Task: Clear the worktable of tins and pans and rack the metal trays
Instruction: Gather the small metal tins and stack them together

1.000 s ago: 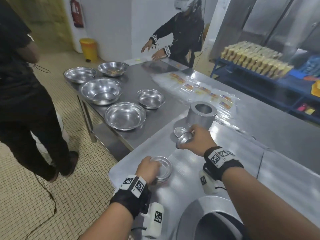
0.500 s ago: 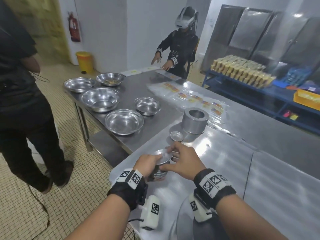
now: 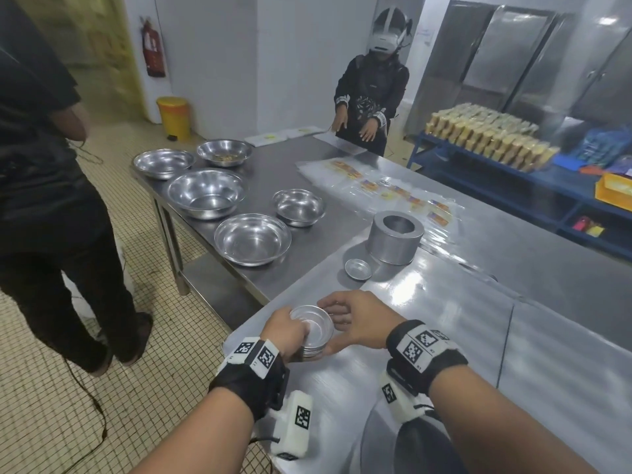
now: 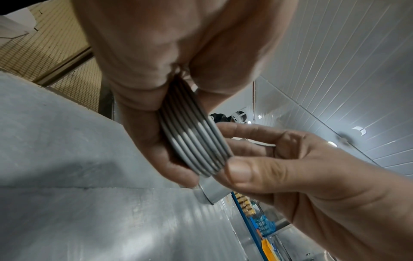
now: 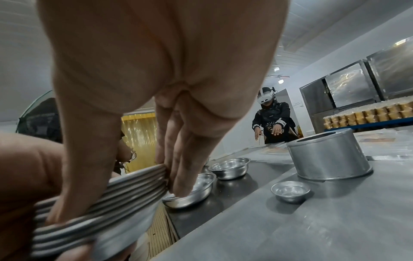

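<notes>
A stack of several small round tins (image 3: pixel 313 331) sits between both hands near the table's near edge. My left hand (image 3: pixel 287 331) grips its left side, fingers curled around the rims (image 4: pixel 192 141). My right hand (image 3: pixel 352 325) holds the right side, thumb and fingers pinching the stacked rims (image 5: pixel 100 199). One loose small tin (image 3: pixel 358 269) lies farther out on the table, also seen as a small tin (image 5: pixel 290 190) in the right wrist view. Behind it stands a tall round cake pan (image 3: pixel 394 237).
Several steel bowls (image 3: pixel 252 238) stand on the lower side table (image 3: pixel 307 165) to the left. Clear packets (image 3: pixel 393 191) lie along the far tabletop. One person stands at the far end (image 3: pixel 371 94), another on the left floor (image 3: pixel 51 200). A blue rack (image 3: pixel 513 186) holds packaged goods.
My right hand brought a small tin from beside the cake pan back to the stack in my left hand, and both hands now hold the stack together.
</notes>
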Demonstrator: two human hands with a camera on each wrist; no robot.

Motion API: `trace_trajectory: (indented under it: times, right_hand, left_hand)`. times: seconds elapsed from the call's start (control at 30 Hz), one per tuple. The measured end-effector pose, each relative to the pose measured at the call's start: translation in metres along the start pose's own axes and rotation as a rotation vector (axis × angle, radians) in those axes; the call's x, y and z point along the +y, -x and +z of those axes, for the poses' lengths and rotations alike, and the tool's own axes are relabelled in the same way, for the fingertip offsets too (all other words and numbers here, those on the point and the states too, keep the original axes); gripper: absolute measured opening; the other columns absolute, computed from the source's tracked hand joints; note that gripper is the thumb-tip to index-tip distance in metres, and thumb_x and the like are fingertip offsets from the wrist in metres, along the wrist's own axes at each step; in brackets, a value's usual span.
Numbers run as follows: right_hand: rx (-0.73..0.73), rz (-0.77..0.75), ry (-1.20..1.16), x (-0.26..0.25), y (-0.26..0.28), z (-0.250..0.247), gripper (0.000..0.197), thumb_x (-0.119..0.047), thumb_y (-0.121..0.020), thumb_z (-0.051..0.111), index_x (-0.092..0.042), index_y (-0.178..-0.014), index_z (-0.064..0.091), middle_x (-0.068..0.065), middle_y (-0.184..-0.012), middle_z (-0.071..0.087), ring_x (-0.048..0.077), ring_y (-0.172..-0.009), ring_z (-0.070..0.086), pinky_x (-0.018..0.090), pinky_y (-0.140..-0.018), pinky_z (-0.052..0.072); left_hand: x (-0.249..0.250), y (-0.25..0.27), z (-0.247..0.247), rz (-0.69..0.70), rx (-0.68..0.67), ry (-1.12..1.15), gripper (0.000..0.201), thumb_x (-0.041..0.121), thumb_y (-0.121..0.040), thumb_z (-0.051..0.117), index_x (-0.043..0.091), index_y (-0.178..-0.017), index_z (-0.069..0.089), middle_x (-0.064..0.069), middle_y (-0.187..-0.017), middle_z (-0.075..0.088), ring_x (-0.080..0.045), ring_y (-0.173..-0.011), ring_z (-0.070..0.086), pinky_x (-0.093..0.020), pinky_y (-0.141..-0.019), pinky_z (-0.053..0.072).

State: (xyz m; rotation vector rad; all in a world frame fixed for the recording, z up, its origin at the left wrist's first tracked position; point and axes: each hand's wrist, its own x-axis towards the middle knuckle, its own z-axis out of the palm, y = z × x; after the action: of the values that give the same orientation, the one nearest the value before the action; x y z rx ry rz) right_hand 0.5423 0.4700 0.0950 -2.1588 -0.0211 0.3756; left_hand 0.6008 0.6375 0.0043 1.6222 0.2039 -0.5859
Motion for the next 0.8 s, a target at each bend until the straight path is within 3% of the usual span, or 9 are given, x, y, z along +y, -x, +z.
trace_trajectory:
  times: [0.13,0.23,0.37,0.5,0.57,0.63,0.8]
  right_hand:
    - [-0.071,0.115,0.281,0.007,-0.025,-0.013,0.073,-0.013,-0.065,0.092,-0.014,-0.13,0.058,0.002,-0.122,0.066,0.015,-0.099,0.069,0.023,-0.08,0.056]
    - [-0.022,0.197,0.426,0.021,-0.047,-0.023,0.064,-0.023,-0.072,0.088,-0.011,-0.128,0.06,0.005,-0.12,0.067,0.016,-0.094,0.064,0.023,-0.082,0.051]
    - [0.109,0.306,0.542,0.046,-0.079,-0.038,0.052,-0.029,-0.081,0.08,-0.007,-0.124,0.063,0.008,-0.119,0.066,0.022,-0.108,0.062,0.027,-0.092,0.049]
    - [0.206,0.403,0.618,0.072,-0.113,-0.054,0.042,-0.031,-0.083,0.076,-0.007,-0.115,0.064,0.01,-0.114,0.067,0.023,-0.103,0.063,0.024,-0.082,0.048]
    - [0.23,0.437,0.637,0.083,-0.13,-0.061,0.042,-0.032,-0.083,0.074,-0.007,-0.116,0.063,0.01,-0.113,0.068,0.023,-0.099,0.064,0.021,-0.076,0.044]
    - [0.241,0.471,0.646,0.092,-0.147,-0.067,0.047,-0.033,-0.082,0.073,-0.007,-0.119,0.062,0.01,-0.115,0.068,0.023,-0.095,0.063,0.021,-0.073,0.042]
    - [0.283,0.526,0.693,0.107,-0.186,-0.079,0.058,-0.042,-0.075,0.074,-0.01,-0.121,0.06,0.008,-0.117,0.065,0.026,-0.109,0.064,0.028,-0.087,0.049]
  left_hand:
    - [-0.003,-0.007,-0.006,0.017,0.008,-0.007,0.027,0.013,-0.063,0.06,0.018,-0.089,0.066,-0.019,-0.099,0.07,-0.04,-0.093,0.069,-0.06,-0.075,0.059]
    - [-0.003,-0.016,-0.009,0.023,0.022,-0.011,0.025,0.013,-0.065,0.06,0.018,-0.09,0.066,-0.019,-0.099,0.069,-0.041,-0.093,0.069,-0.061,-0.073,0.059]
    - [0.001,-0.025,-0.013,0.002,0.033,-0.022,0.031,0.014,-0.065,0.058,0.016,-0.094,0.066,-0.019,-0.097,0.069,-0.042,-0.091,0.069,-0.063,-0.07,0.059]
    - [-0.001,-0.04,-0.015,-0.03,0.05,-0.038,0.037,0.016,-0.066,0.059,0.019,-0.102,0.068,-0.013,-0.092,0.07,-0.036,-0.083,0.069,-0.052,-0.073,0.061]
    - [0.002,-0.043,-0.016,-0.04,0.056,-0.042,0.032,0.015,-0.073,0.059,0.019,-0.104,0.067,-0.009,-0.085,0.068,-0.031,-0.071,0.066,-0.042,-0.06,0.06]
    - [0.003,-0.048,-0.016,-0.04,0.048,-0.049,0.028,0.014,-0.079,0.057,0.018,-0.106,0.065,-0.007,-0.081,0.065,-0.025,-0.063,0.058,-0.029,-0.053,0.049]
    - [0.005,-0.058,-0.014,-0.061,0.053,-0.058,0.022,0.017,-0.078,0.058,0.023,-0.098,0.065,-0.008,-0.092,0.071,-0.029,-0.083,0.068,-0.048,-0.08,0.059]
